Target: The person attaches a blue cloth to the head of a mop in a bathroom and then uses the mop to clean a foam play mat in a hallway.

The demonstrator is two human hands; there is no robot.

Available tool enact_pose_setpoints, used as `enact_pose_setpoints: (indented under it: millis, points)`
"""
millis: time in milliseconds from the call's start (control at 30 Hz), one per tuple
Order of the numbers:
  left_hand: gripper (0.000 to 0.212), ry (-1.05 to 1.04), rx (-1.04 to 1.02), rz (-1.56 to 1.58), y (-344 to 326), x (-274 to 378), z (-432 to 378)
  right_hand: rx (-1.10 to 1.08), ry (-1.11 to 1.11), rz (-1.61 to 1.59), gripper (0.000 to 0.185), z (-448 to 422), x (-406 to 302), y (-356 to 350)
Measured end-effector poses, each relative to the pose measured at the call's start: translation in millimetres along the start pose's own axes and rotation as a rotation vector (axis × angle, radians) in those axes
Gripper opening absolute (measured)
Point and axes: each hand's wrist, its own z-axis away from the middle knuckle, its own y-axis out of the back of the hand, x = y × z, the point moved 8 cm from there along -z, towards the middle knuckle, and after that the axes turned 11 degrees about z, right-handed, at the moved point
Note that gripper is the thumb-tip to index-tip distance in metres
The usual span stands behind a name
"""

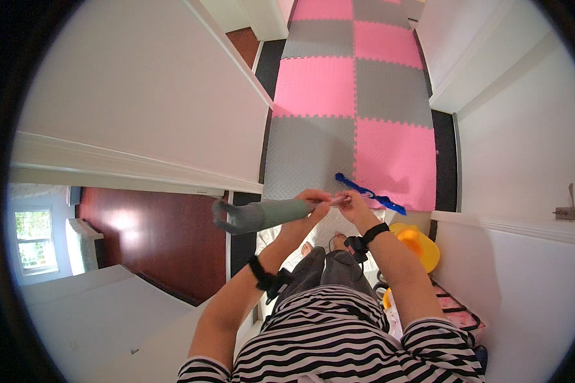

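A stick-like tool stretches crosswise in front of me, held up off the floor. On its left is a thick grey-green sleeve (283,213) that ends in a darker grey, forked piece (232,218). My left hand (316,198) grips the thin pale-pink shaft just past the sleeve. Around the same shaft, farther right, close the fingers of my right hand (353,203). Beyond my right hand a long blue strip (371,194) lies across the shaft's end. Whether it is fixed to the shaft I cannot tell.
Pink and grey interlocking foam mats (393,153) run ahead between white walls. My bare feet are on a whitish mat (326,225). To the right sit a yellow plastic object (419,246) and a pink-covered, black-framed item (455,306). Leftward, a doorway shows a reddish wood floor (158,234).
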Motion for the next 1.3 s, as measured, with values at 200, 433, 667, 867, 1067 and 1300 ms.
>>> enact_pose_setpoints:
  millis: [200, 433, 667, 867, 1067, 1300]
  points:
    - [0.035, -0.161, -0.079, -0.012, 41, 53, 53, -0.043, -0.080, 0.090, 0.015, -13, 54, -10]
    - [0.034, -0.229, -0.073, -0.135, 80, 78, 108, 0.142, -0.173, -0.132, 0.014, -9, 134, -62]
    - [0.010, -0.128, 0.237, -0.324, 120, 82, 148, 0.381, -0.308, 0.142, 0.013, -30, 192, -45]
    - [0.014, -0.150, 0.353, -0.362, 136, 112, 168, 0.332, -0.414, 0.380, 0.009, -27, 238, -23]
    - [0.022, -0.134, 0.360, -0.253, 159, 129, 206, 0.255, -0.023, 0.209, 0.010, 27, 244, -80]
    - [0.060, -0.504, 0.244, -0.308, 124, 135, 211, 0.273, -0.131, 0.291, 0.017, -10, 217, -79]
